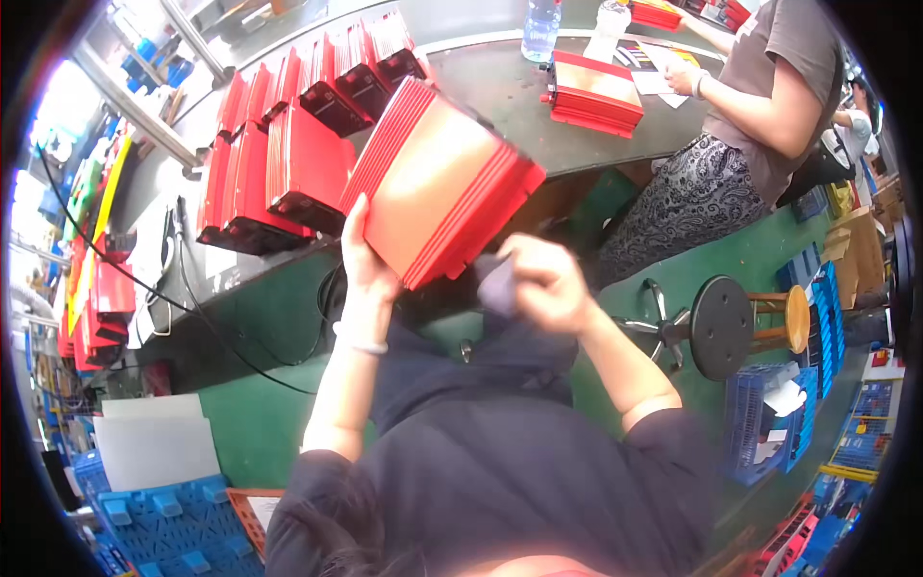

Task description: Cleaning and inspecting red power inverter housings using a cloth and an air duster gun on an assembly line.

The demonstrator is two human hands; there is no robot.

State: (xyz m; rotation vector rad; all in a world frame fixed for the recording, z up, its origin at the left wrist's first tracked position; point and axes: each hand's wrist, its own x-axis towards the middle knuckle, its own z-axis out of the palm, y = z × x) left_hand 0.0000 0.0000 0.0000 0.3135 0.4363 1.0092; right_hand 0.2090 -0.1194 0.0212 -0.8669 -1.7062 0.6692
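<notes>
My left hand [365, 255] is closed on the lower left side of a red ribbed power inverter [433, 178]. The inverter is tilted in the air in front of me, just off the bench edge, its smooth broad face catching the light. Pinched in my right hand [550, 286] is a grey-purple cloth [496, 287], close to the inverter's lower right corner. Whether the cloth touches the case I cannot tell. Several similar red inverters [312, 159] stand packed in rows on the bench to the left of the held one.
The dark workbench [471, 82] runs across in front. Another inverter [596, 91] lies near a water bottle [541, 29]. A co-worker [760, 106] stands at right, holding paper. A black cable [240, 344] hangs at left. A round stool [721, 327] and blue crates [760, 413] stand at right.
</notes>
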